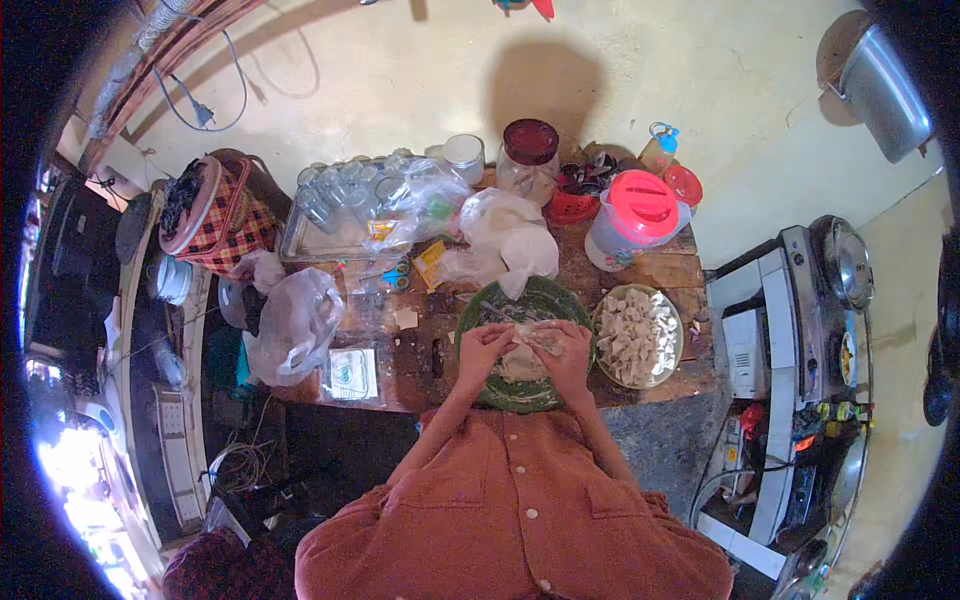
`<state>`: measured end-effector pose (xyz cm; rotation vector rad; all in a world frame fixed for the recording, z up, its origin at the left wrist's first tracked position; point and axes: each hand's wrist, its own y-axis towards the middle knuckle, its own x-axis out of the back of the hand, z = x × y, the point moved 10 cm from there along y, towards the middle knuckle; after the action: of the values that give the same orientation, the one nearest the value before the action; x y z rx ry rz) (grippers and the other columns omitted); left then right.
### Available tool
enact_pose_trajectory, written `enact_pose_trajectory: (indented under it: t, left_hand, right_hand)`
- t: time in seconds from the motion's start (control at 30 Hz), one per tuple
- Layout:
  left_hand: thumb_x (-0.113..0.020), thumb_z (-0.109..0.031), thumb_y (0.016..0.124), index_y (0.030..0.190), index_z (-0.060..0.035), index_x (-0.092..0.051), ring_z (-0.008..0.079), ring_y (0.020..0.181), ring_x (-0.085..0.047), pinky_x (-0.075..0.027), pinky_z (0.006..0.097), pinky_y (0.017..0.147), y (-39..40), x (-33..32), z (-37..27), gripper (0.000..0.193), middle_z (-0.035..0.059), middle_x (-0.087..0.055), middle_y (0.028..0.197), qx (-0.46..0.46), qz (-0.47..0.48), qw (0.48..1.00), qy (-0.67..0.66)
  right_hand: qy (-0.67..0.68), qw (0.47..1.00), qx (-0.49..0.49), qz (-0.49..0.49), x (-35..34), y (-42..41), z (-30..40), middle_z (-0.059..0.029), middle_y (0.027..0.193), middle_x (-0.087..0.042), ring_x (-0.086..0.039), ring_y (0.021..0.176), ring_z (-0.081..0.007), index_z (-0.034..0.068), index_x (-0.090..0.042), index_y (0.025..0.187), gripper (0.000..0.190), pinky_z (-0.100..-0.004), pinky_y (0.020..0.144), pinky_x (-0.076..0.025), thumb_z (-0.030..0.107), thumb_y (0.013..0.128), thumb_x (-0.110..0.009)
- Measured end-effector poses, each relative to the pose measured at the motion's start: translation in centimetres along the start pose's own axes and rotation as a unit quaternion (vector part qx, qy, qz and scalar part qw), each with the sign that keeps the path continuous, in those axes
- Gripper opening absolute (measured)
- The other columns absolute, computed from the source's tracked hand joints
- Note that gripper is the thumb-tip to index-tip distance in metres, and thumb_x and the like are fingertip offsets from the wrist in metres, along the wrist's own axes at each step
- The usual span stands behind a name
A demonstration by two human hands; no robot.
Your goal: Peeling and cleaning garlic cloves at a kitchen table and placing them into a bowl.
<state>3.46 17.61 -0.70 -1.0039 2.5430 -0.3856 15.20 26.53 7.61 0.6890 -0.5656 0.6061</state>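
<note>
Both hands are over a green basin [469, 311] dusted with white powder, at the table's front edge. Between my left hand [486, 351] and my right hand [564, 352] is a small pale piece of dough [524, 334], pinched at the fingertips of both. Whitish residue sticks to my right fingers. Below the hands, a pale floury mass [521, 366] lies in the basin. A thin utensil handle [493, 308] leans inside its far left side. Right of the basin, a round dish [609, 375] is heaped with small, pale cut pieces [636, 337].
A pitcher with a pink lid [634, 217], a jar with a dark red lid [529, 161] and a white plastic bag [510, 232] stand behind the basin. Farther left are blue-handled scissors [396, 276], a metal tray [300, 247] of glasses and a clear bag [296, 330]. A stove [806, 315] stands right.
</note>
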Motion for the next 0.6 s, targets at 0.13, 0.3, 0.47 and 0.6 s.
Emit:
enact_pose_trajectory:
  t: [0.13, 0.3, 0.47, 0.6]
  left_hand:
    - [-0.060, -0.008, 0.079, 0.093, 0.0070, -0.058, 0.0116, 0.074, -0.059, -0.052, 0.0225, 0.067, -0.4, 0.3, -0.2, 0.020, 0.0098, -0.062, 0.087, 0.017, -0.010, 0.999, 0.039]
    - [-0.060, -0.007, 0.080, 0.094, 0.0072, -0.058, 0.0119, 0.073, -0.060, -0.052, 0.0227, 0.067, 0.1, 0.1, -0.3, 0.020, 0.0099, -0.062, 0.087, -0.003, -0.001, 1.000, 0.016]
    - [-0.059, -0.005, 0.080, 0.094, 0.0077, -0.058, 0.0125, 0.075, -0.060, -0.052, 0.0231, 0.067, 0.2, 0.2, 0.6, 0.019, 0.0094, -0.062, 0.086, 0.009, 0.002, 0.999, -0.045]
    - [-0.059, -0.004, 0.079, 0.094, 0.0080, -0.058, 0.0132, 0.076, -0.060, -0.053, 0.0235, 0.068, -0.2, -0.2, 0.6, 0.019, 0.0101, -0.061, 0.087, 0.010, 0.006, 0.999, -0.040]
  right_hand:
    - [0.036, 0.996, -0.085, -0.011, 0.4, 0.1, -1.3, -0.0054, 0.086, -0.062, -0.055, 0.084, -0.0233, 0.009, -0.065, 0.081, 0.016, -0.0361, 0.083, -0.035, 0.015, 0.067, -0.068]
    - [0.105, 0.990, -0.093, -0.011, -2.0, -0.9, -4.6, -0.0091, 0.084, -0.063, -0.058, 0.078, -0.0203, 0.005, -0.066, 0.086, 0.018, -0.0293, 0.075, -0.042, 0.011, 0.069, -0.066]
    - [0.155, 0.982, -0.105, -0.005, -0.4, 0.3, -1.7, -0.0097, 0.080, -0.064, -0.060, 0.076, -0.0160, 0.001, -0.065, 0.086, 0.016, -0.0268, 0.069, -0.045, 0.007, 0.071, -0.064]
    - [0.148, 0.978, -0.144, 0.001, -0.3, -0.1, -2.2, -0.0090, 0.079, -0.064, -0.060, 0.074, -0.0182, 0.003, -0.066, 0.084, 0.015, -0.0280, 0.069, -0.044, 0.010, 0.071, -0.066]
